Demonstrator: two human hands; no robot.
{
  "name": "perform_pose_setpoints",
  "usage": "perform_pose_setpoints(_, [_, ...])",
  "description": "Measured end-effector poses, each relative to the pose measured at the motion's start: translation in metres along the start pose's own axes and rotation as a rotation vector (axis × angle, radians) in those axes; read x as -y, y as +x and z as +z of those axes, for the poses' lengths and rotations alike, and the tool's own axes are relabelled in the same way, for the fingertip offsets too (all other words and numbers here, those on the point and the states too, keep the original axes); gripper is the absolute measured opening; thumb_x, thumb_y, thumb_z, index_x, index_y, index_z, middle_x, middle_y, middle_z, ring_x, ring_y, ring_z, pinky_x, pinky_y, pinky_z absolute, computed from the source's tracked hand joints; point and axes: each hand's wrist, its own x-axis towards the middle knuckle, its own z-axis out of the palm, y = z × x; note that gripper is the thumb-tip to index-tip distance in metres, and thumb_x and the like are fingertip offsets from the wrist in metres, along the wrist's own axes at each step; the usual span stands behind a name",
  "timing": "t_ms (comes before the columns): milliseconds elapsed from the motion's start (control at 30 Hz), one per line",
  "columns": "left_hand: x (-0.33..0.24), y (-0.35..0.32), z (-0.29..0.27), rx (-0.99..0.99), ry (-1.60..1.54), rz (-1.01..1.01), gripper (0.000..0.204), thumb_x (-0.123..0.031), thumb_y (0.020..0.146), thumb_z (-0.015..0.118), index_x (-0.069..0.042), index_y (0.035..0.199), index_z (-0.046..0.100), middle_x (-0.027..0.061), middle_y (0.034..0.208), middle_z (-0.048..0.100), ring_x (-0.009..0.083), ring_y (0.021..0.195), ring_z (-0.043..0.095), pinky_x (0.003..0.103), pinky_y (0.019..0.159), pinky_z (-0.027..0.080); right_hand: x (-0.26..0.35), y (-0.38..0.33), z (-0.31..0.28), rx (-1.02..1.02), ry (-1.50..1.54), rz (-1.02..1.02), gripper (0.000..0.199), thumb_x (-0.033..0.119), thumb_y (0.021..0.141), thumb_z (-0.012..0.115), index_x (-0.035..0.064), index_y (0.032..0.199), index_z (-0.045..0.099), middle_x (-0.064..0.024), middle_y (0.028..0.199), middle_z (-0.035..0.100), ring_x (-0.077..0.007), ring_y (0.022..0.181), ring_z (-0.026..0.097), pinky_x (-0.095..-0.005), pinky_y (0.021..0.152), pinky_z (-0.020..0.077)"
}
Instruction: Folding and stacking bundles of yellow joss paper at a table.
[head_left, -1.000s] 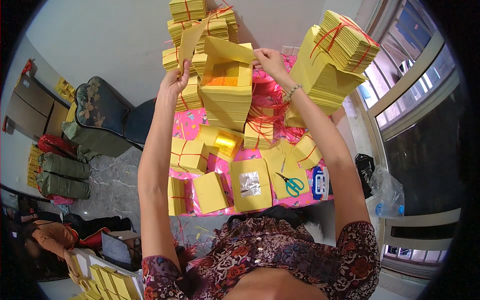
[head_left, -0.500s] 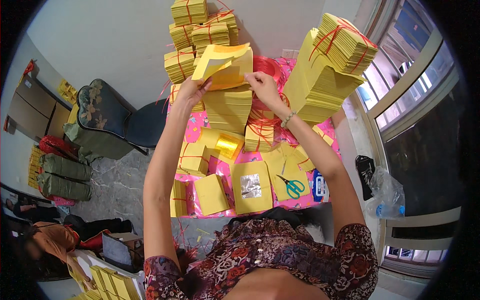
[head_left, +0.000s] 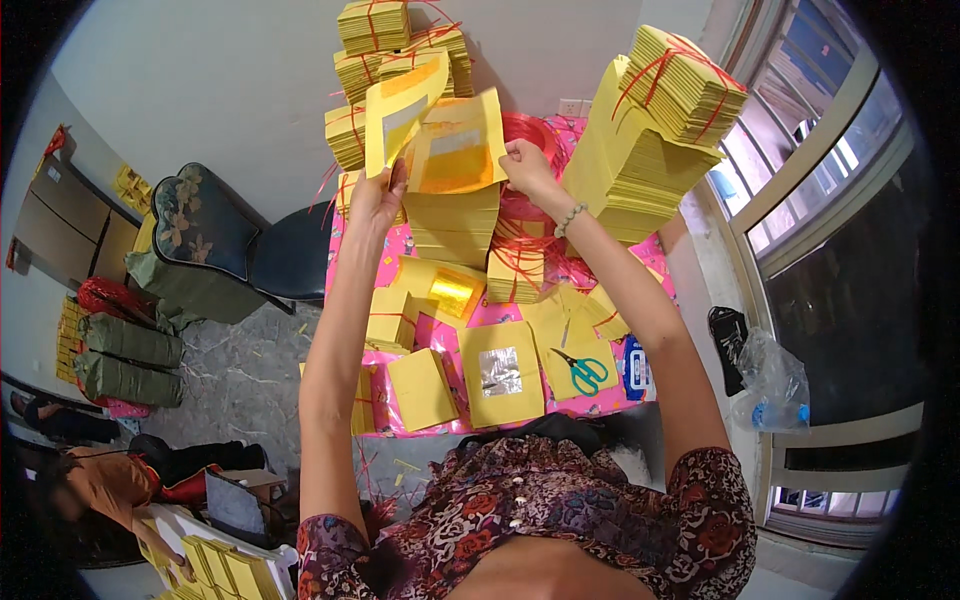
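Paper rises in one tall middle stack on a pink tablecloth, and two yellow sheets are in the worker's fingers over its top. One left hand, left of the stack's top, pinches the lower edge of the first sheet, which tilts upward; whether those fingers touch the other sheet too, I can't tell. One right hand, just right of the stack's top, has thumb and fingers closed on the right edge of the second sheet. Each of the two sheets shows one pale rectangle and orange patches.

Behind and left of the middle stack I count at least five tied bundles, some partly hidden. Right of it stands one taller pile with one tied bundle on top. On its near side lie one sheet with a gold panel, one with a silver square, one small plain stack, one pair of teal scissors and one blue packet. Far left of it sits one dark chair.
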Motion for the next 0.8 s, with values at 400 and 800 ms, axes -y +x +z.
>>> perform_pose_setpoints(400, [0.026,-0.068,-0.060,0.078,-0.228,-0.038,0.030,0.002,0.091,0.045,-0.008,0.120,0.047,0.0081,0.104,0.057,0.0174,0.090,0.059,0.028,0.075,0.054,-0.024,-0.068,-0.006,-0.074,0.297,-0.410,0.012,0.002,0.091,0.046,0.0001,0.103,0.048,-0.0030,0.086,0.057,-0.0059,0.074,0.053,-0.0209,0.062,0.0457])
perform_pose_setpoints(800, [0.067,-0.156,-0.035,0.026,0.310,0.213,0.037,-0.004,0.091,0.050,-0.004,0.127,0.041,0.0055,0.106,0.057,0.0109,0.088,0.059,0.025,0.070,0.050,-0.054,-0.166,-0.005,-0.070,0.254,-0.455,0.012,0.000,0.092,0.044,0.0004,0.104,0.046,-0.0026,0.094,0.053,-0.0063,0.090,0.050,-0.0202,0.080,0.0401])
